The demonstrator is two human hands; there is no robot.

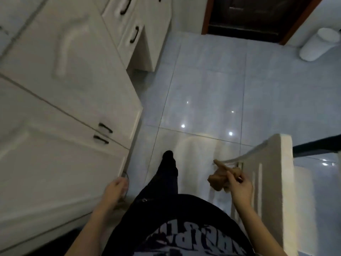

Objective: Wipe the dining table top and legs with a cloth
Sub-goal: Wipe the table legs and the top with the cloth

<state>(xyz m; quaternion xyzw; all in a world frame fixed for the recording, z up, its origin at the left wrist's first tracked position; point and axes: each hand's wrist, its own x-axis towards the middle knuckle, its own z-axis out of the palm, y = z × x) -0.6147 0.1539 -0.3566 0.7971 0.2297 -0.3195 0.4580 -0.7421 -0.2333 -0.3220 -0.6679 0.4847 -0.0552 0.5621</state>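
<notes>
My right hand (pixel 239 189) grips a bunched brown cloth (pixel 218 182) at waist height, just left of a white chair back (pixel 284 174). Behind the chair, at the right edge, a dark strip (pixel 317 145) looks like the dining table's edge; the rest of the table is out of view. My left hand (pixel 115 188) hangs low beside the white cabinets, fingers curled round what looks like a clear glass (pixel 125 179), blurred by motion. My dark-trousered leg (pixel 166 174) steps forward between the two hands.
White cabinets (pixel 64 108) with dark handles line the left side. Glossy pale floor tiles (pixel 203 85) stretch ahead to a dark doorway (pixel 258 15). A white cylindrical bin (pixel 317 43) stands at the far right.
</notes>
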